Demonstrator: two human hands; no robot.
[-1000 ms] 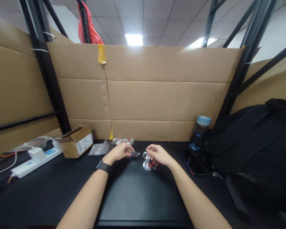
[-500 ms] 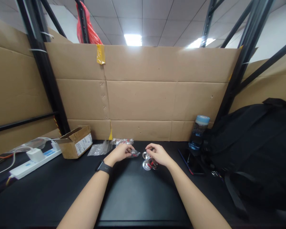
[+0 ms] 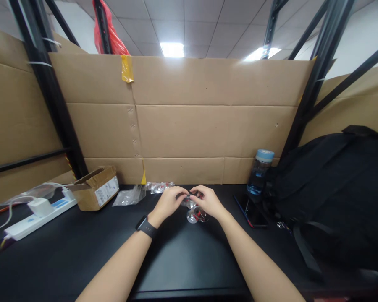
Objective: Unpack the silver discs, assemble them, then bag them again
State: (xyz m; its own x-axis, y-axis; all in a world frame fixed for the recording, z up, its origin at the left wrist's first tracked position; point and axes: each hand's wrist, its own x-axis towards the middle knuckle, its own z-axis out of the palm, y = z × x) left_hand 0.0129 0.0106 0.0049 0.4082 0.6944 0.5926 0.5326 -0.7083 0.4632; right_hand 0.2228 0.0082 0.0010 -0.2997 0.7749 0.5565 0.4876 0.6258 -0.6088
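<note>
My left hand (image 3: pixel 169 204) is closed in a pinch on a small clear plastic bag (image 3: pixel 185 203). Close beside it, my right hand (image 3: pixel 208 202) has its thumb and fingers pinched at the near end of the same bag; the fingertips partly hide it. Just below the hands lie several round, shiny, clear-and-silver discs (image 3: pixel 192 215) with red parts, their exact kind not visible. A dark smartwatch (image 3: pixel 146 227) is on my left wrist. Behind my left hand, more wrapped shiny pieces (image 3: pixel 159 187) lie by the cardboard wall.
A flat clear plastic bag (image 3: pixel 129 196) and an open cardboard box (image 3: pixel 96 188) stand left, beside a white power strip (image 3: pixel 40 218). On the right are a phone (image 3: pixel 251 210), a blue-capped water bottle (image 3: pixel 260 173) and a black backpack (image 3: pixel 330 197). A cardboard wall (image 3: pixel 182 126) closes the back.
My left hand has moved right with the small bag, bringing it to my right hand. The right fingers now meet it above the discs. The view has shifted slightly.
</note>
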